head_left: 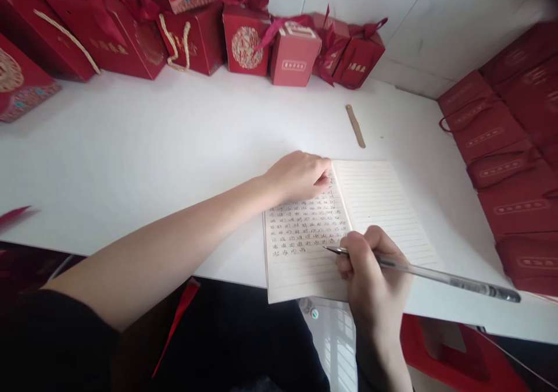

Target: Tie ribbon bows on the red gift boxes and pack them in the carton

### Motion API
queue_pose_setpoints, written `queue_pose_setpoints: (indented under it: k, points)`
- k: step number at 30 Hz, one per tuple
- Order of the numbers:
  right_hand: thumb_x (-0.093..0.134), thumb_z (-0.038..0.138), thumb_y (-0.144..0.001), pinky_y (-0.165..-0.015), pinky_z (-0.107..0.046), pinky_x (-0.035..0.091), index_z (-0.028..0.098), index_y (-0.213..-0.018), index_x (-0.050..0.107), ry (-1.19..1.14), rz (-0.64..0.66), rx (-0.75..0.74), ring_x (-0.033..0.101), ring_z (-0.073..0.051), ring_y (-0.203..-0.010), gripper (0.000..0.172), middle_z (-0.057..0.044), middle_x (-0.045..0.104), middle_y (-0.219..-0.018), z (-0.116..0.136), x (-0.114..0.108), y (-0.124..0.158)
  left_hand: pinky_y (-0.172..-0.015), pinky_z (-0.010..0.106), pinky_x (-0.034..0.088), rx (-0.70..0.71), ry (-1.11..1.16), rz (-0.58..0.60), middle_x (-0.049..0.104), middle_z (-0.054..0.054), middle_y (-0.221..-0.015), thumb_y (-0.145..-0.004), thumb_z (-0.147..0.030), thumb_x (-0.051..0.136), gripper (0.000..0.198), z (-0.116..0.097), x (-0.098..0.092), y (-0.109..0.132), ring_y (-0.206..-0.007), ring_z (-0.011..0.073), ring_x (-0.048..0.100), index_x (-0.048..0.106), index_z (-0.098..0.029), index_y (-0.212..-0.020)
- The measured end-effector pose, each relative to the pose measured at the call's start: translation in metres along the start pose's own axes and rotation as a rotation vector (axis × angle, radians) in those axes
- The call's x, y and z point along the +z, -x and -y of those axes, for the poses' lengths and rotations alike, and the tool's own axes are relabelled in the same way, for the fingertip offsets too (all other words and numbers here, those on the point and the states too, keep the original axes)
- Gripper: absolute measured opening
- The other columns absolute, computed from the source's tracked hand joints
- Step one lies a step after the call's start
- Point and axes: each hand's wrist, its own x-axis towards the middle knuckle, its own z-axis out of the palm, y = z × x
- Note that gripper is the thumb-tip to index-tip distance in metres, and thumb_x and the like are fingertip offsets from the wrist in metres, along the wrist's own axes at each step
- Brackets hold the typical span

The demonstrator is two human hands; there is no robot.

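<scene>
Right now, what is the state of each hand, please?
Left hand: loosely closed, resting on the open cream-coloured lined notebook.
Right hand: closed, holding the slim transparent pen.

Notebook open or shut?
Open: the notebook lies spread on the table, with rows of handwriting on its left page and ruled lines showing on its right page.

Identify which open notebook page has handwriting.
The left page, at the gel-pen tip, bears handwritten rows; the right page shows ruled lines, no visible handwriting.
</scene>
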Motion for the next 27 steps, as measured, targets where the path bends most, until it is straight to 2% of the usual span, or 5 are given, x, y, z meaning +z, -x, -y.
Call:
queue_pose_setpoints:
  k: [5, 11, 16, 23, 27]
  points:
    - [0.061, 0.045, -0.083, -0.032, -0.02, 0.032, 0.022, -0.075, 0.051, 0.004, -0.084, -0.068, 0.039, -0.008, -0.035, 0.027, 0.006, 0.044, -0.05, -0.002, -0.011, -0.002, -0.063, 0.027, 0.041, -0.03, -0.037, 0.031, 0.067, 0.002, -0.073, -0.08, -0.019, 0.044, 0.017, -0.002, -0.003, 0.003, -0.065, 0.0141, 0.058, 0.056, -0.017, -0.069]
    - [0.053, 0.036, -0.088, -0.055, -0.026, 0.056, 0.025, -0.09, 0.063, 0.52, -0.079, -0.682, 0.067, -0.019, -0.069, 0.015, -0.007, 0.066, -0.089, -0.017, -0.046, -0.065, -0.066, 0.028, 0.045, -0.017, -0.094, 0.02, 0.068, 0.006, -0.077, -0.079, -0.02, 0.046, 0.013, 0.005, -0.002, 0.008, -0.07, 0.0181, 0.063, 0.056, -0.017, -0.072]
    - [0.037, 0.02, -0.093, -0.063, -0.025, 0.059, 0.028, -0.122, 0.055, 0.704, 0.079, -1.013, 0.069, -0.019, -0.09, 0.036, -0.006, 0.067, -0.105, -0.022, -0.055, -0.108, -0.068, 0.029, 0.047, -0.024, -0.119, 0.029, 0.069, 0.007, -0.081, -0.079, -0.021, 0.046, 0.012, 0.006, 0.0, 0.012, -0.073, 0.0193, 0.064, 0.056, -0.017, -0.076]
    - [0.04, 0.025, -0.091, -0.064, -0.03, 0.055, 0.023, -0.095, 0.06, 0.612, 0.231, -0.929, 0.066, -0.019, -0.083, 0.02, -0.007, 0.064, -0.096, 0.023, -0.003, -0.142, -0.074, 0.031, 0.049, -0.056, -0.121, 0.049, 0.069, 0.005, -0.083, -0.08, -0.027, 0.043, 0.016, 0.004, -0.001, 0.013, -0.076, 0.0199, 0.063, 0.056, -0.018, -0.08]
    - [0.045, 0.024, -0.088, -0.084, -0.035, 0.048, 0.019, -0.098, 0.059, 0.669, 0.349, -0.601, 0.061, -0.021, -0.094, 0.018, -0.009, 0.06, -0.109, 0.061, 0.057, -0.178, -0.081, 0.033, 0.049, -0.074, -0.109, 0.056, 0.068, 0.005, -0.085, -0.081, -0.027, 0.041, 0.016, 0.002, -0.005, 0.015, -0.08, 0.0206, 0.062, 0.054, -0.018, -0.078]
